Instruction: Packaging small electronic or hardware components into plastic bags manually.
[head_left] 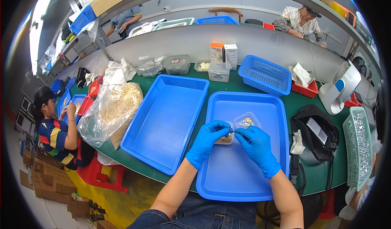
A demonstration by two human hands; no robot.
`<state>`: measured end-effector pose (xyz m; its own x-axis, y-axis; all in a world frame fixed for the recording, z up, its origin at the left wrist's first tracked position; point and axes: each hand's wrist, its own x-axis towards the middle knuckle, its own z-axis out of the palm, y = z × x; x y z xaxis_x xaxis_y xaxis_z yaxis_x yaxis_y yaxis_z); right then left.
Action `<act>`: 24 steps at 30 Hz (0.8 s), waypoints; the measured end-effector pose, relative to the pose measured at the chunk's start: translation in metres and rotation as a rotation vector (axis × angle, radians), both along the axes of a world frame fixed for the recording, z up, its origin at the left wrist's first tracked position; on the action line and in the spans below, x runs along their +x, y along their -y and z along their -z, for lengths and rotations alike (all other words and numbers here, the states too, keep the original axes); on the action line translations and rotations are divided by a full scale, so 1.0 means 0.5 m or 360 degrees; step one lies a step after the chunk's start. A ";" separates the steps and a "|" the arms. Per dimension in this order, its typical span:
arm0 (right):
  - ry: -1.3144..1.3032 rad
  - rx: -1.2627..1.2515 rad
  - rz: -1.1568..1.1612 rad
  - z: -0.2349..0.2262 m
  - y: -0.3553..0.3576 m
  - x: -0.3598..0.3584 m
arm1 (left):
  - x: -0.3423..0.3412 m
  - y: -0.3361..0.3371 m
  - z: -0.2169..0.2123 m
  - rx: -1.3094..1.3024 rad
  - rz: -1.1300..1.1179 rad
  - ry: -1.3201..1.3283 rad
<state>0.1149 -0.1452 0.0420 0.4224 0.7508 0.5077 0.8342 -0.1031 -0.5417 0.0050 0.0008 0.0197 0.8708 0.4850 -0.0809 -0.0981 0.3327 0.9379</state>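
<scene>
Both hands wear blue gloves and meet over the blue tray (240, 184) in front of me. My right hand (256, 147) is closed on a thin dark tool (235, 131) that looks like tweezers. Its tip reaches the pinched fingers of my left hand (209, 141); whatever small thing they hold is too small to make out. Under the hands, a small clear container (225, 140) holds many tiny gold-brown pieces, partly covered by my left fingers. A second clear container (247, 120), with fewer shiny gold pieces, stands just behind my right hand.
Left of the tray lies another blue tray (165, 123), then a clear bag of tan pieces (118, 111). A blue basket (264, 75) stands behind. On the right are a black bag (315, 127) and a green basket of silvery parts (358, 147). A co-worker (59, 127) sits left.
</scene>
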 end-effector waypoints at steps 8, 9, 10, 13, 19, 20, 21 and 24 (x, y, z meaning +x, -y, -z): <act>0.0005 -0.0021 0.0006 -0.001 0.001 0.002 | 0.000 -0.001 0.002 -0.0016 0.0000 0.0011; 0.0022 -0.0028 0.0007 0.001 0.001 0.003 | 0.000 0.000 0.001 -0.0011 -0.0009 0.0012; 0.0039 -0.0035 0.0008 0.002 0.001 0.003 | 0.000 0.001 0.001 -0.0007 -0.0018 0.0013; 0.0044 -0.0014 0.0019 -0.001 0.000 0.001 | 0.000 0.000 0.003 -0.0004 -0.0015 0.0017; 0.0074 0.0082 0.0039 -0.001 -0.003 0.001 | 0.003 0.001 0.009 -0.0118 0.0022 0.0066; 0.0096 0.0102 0.0061 -0.001 -0.003 0.001 | 0.005 0.004 0.012 -0.0147 0.0016 0.0077; 0.0118 0.0123 0.0083 -0.001 -0.003 0.001 | 0.007 0.007 0.013 -0.0175 0.0010 0.0089; 0.0172 0.0158 0.0113 -0.003 -0.004 0.000 | 0.006 0.013 0.009 -0.0130 -0.0023 0.0087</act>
<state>0.1151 -0.1434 0.0433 0.4113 0.6650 0.6234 0.8808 -0.1140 -0.4595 0.0082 -0.0055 0.0154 0.8679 0.4912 -0.0735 -0.1535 0.4061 0.9009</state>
